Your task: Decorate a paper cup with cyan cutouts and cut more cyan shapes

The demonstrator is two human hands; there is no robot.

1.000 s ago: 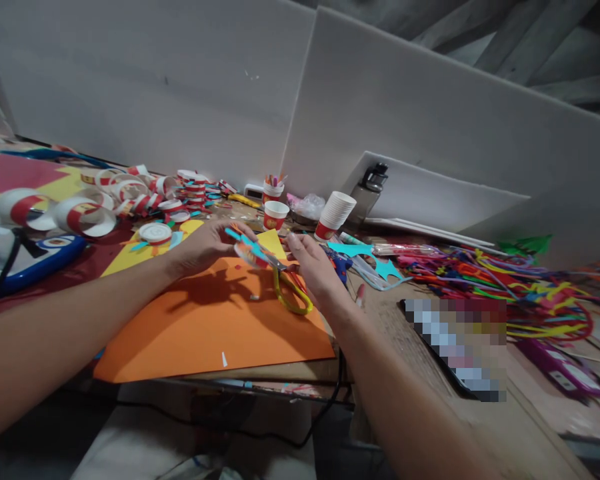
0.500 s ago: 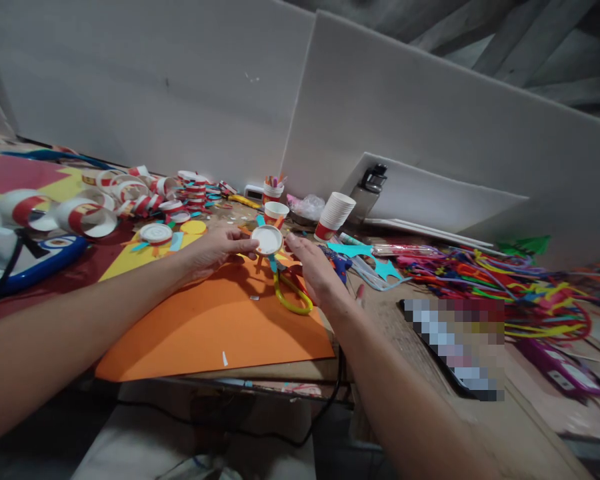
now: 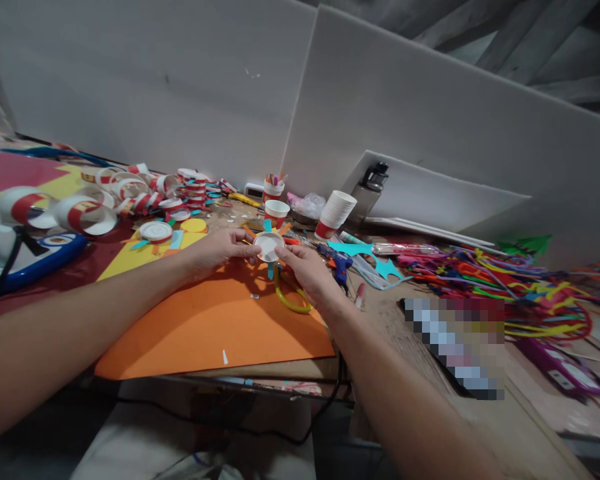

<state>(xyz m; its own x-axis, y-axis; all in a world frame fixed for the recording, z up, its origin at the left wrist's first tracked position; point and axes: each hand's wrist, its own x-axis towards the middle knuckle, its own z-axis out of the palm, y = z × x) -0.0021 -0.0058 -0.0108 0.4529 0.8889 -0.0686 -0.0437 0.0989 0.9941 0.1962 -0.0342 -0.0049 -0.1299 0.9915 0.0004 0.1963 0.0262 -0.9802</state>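
Between my two hands is a round white paper cup base [image 3: 269,247] with orange and blue paper strips sticking out around its rim. My left hand [image 3: 221,251] grips its left edge, thumb on the front. On the right edge, my right hand [image 3: 304,265] is closed with its thumb at the rim. Below them lies an orange sheet [image 3: 205,327]. Yellow-handled scissors [image 3: 293,303] rest on the sheet, partly hidden behind my right hand. A similar cup base with strips [image 3: 155,232] sits to the left on yellow paper.
Behind stand a white paper cup [image 3: 277,212], a stack of paper cups [image 3: 336,215] and a bottle [image 3: 369,193]. Cut cup rings [image 3: 87,212] lie left. To the right are a blue glue gun [image 3: 341,268], a phone [image 3: 450,350] and colourful pipe cleaners [image 3: 520,287].
My right hand has closed in from beside the cup base and now holds its right edge. The cup base has turned and shifted slightly downward.
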